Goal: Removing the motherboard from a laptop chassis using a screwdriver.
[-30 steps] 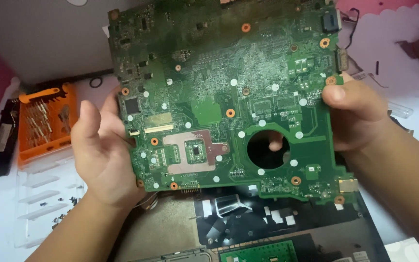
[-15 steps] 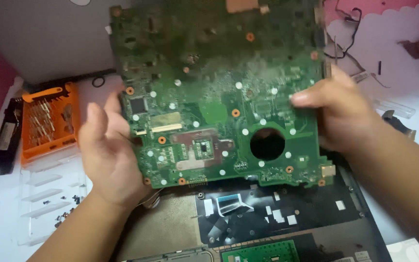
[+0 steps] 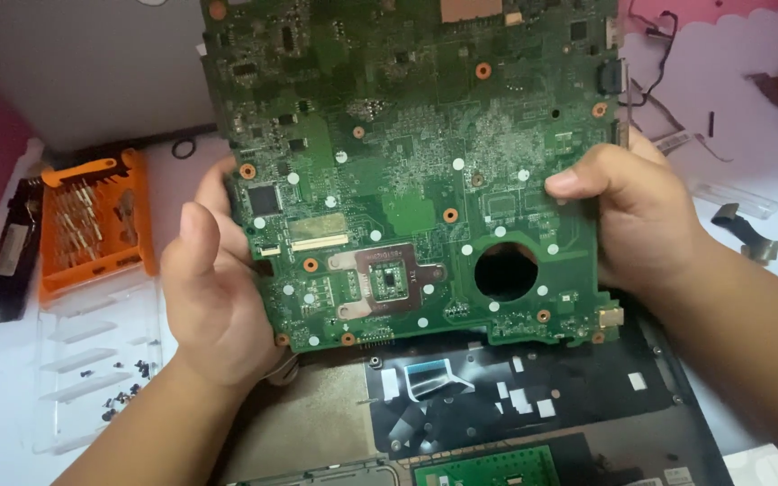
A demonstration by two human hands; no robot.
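- Circuit board (image 3: 407,171): large, green, held up in the air above the opened laptop case (image 3: 533,405); its upper edge runs out of the picture. It carries a round hole (image 3: 505,271) at lower right, a square chip in a copper-coloured frame (image 3: 387,282) at lower centre, orange-ringed screw holes and many small white round dots.
- Left hand (image 3: 218,288): at the board's lower left edge, palm cupped under the corner, thumb raised beside the edge, fingers behind the board and mostly hidden.
- Right hand (image 3: 637,220): closed on the board's right edge, thumb pressed flat on the front face, fingers wrapped behind.
- Laptop case: dark, lying flat below the board, with white square stickers on its black inner panel and a small green board (image 3: 488,468) at the lower edge.
- Orange box (image 3: 92,225): rectangular, left of the left hand, holding rows of metal bits.
- Clear plastic tray (image 3: 92,369): just below the orange box, with tiny dark screws scattered in it.
- Black part (image 3: 9,261): long and narrow, touching the orange box's left side.
- Loose cables (image 3: 677,117): thin, on the white surface beyond the right hand.
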